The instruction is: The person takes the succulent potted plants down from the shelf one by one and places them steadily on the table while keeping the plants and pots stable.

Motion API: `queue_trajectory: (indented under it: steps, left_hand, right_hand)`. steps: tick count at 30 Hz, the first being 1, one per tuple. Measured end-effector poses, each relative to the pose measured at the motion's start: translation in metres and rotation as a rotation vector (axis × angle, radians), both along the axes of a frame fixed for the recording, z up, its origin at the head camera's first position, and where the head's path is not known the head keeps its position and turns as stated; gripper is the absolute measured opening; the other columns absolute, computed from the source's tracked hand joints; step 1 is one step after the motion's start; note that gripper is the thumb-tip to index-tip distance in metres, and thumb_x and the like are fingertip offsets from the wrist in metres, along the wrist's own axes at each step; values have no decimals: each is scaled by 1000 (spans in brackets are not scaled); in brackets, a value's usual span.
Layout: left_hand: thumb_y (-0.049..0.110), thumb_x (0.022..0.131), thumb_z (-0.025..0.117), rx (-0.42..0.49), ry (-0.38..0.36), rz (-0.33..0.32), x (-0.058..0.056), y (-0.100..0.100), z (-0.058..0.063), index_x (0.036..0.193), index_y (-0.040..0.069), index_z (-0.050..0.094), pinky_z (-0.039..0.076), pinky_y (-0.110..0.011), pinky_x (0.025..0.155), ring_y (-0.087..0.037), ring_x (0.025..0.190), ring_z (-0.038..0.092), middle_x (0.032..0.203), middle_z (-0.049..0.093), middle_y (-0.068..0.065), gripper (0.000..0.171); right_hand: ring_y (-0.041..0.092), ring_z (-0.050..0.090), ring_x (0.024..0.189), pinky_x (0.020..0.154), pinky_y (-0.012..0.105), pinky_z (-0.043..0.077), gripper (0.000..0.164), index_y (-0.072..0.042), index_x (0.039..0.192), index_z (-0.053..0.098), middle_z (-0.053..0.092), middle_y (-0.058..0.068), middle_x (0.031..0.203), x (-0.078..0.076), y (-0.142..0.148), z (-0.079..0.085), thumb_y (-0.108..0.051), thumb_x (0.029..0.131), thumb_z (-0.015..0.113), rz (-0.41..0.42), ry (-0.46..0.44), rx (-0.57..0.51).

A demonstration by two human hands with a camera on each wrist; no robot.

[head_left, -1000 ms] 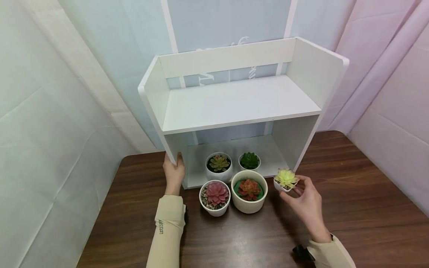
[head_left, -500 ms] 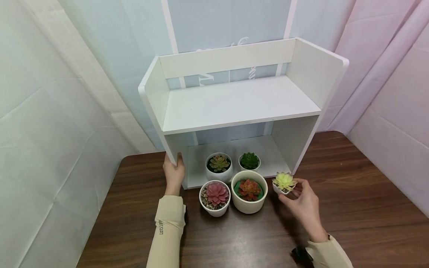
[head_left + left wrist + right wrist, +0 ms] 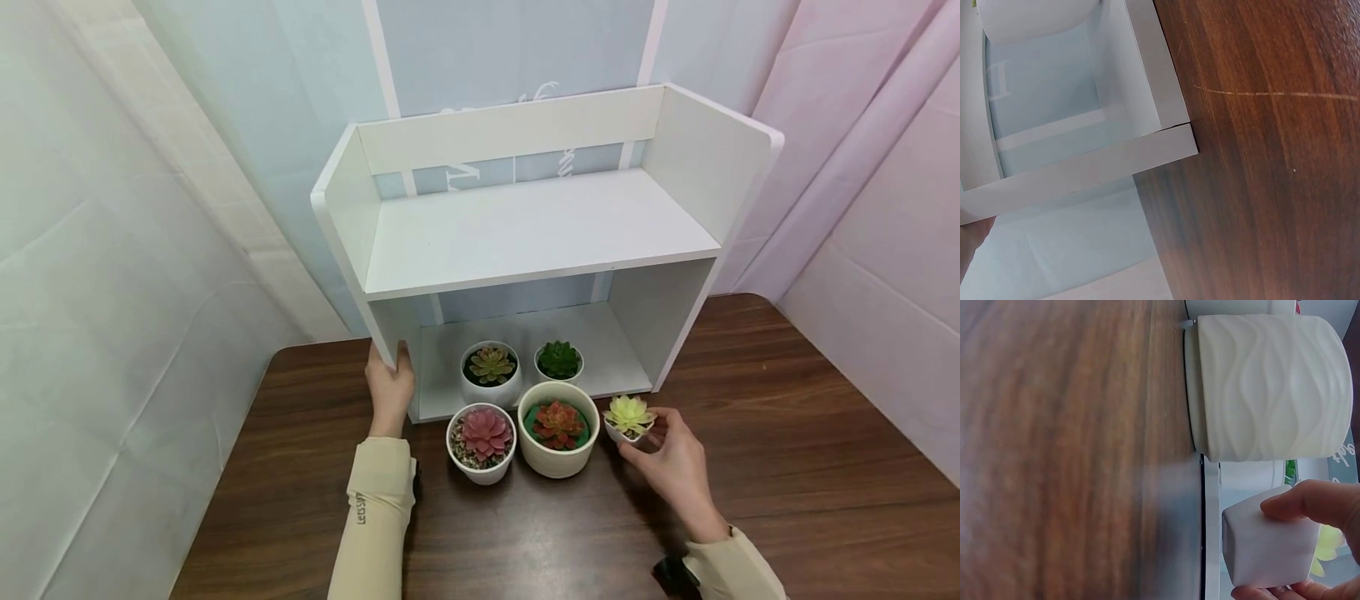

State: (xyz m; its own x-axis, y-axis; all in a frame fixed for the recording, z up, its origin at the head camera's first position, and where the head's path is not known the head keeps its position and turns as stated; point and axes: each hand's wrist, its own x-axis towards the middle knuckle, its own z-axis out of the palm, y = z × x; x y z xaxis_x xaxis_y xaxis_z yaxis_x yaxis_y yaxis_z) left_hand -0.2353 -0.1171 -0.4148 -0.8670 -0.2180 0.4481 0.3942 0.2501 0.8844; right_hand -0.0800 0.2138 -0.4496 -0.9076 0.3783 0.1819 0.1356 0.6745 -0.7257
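My right hand (image 3: 675,467) pinches a small white pot with a pale yellow-green succulent (image 3: 630,414), just right of the cream pot. The right wrist view shows the thumb on one side of this white pot (image 3: 1272,540) and fingertips on the other. My left hand (image 3: 390,387) grips the lower left side panel of the white shelf (image 3: 540,229), thumb on the inner face. A pink succulent in a white pot (image 3: 483,442) and a red succulent in a cream pot (image 3: 558,429) stand in front of the shelf. The cream pot (image 3: 1272,387) has a wavy surface.
On the shelf's lower board stand a white pot with a green-and-reddish succulent (image 3: 490,373) and a smaller pot with a dark green succulent (image 3: 558,361). All of it rests on a dark wooden table (image 3: 810,467), with pale curtains (image 3: 150,333) around it.
My right hand has carried the yellow-green succulent's pot left and slightly toward me, closer to the cream pot. The left hand stays on the side panel.
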Motion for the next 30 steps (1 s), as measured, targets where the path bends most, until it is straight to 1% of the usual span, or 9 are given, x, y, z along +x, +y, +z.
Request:
queue_trajectory:
  steps: [6, 11, 17, 23, 30]
  left_hand:
    - [0, 96, 49, -6, -9, -2, 1, -1, 1, 134, -5, 46, 42, -58, 98, -42, 120, 52, 128, 55, -29, 38]
    - [1, 96, 48, -11, -14, -1, 1, 0, 1, 133, -7, 46, 43, -59, 97, -43, 119, 53, 127, 55, -30, 37]
    - [1, 97, 48, -10, -16, -3, 1, 0, 1, 133, -7, 46, 43, -59, 96, -43, 119, 53, 127, 55, -30, 37]
    - [1, 97, 47, -17, -10, 0, 1, 0, 0, 133, -7, 45, 43, -60, 95, -44, 118, 53, 127, 55, -30, 38]
    - [1, 96, 48, -11, -20, -1, 2, 0, 1, 133, -6, 46, 43, -59, 96, -43, 120, 52, 128, 54, -29, 38]
  right_hand:
    - [42, 66, 97, 80, 47, 54, 57, 9, 116, 50, 61, 34, 110, 0, 0, -1, -8, 71, 81, 10, -25, 12]
    - [39, 67, 94, 78, 45, 54, 55, 7, 115, 50, 64, 32, 106, 0, 2, -1, -10, 72, 80, 21, -65, 23]
    - [41, 67, 95, 80, 47, 54, 55, 8, 117, 49, 63, 34, 107, 0, 2, -3, -10, 74, 79, 37, -87, 11]
    - [41, 67, 94, 79, 46, 55, 56, 9, 116, 49, 61, 35, 107, -1, 3, -3, -12, 74, 79, 45, -115, 11]
    - [42, 66, 96, 80, 46, 55, 53, 8, 116, 50, 62, 35, 107, -2, 3, -4, -10, 75, 78, 41, -106, 15]
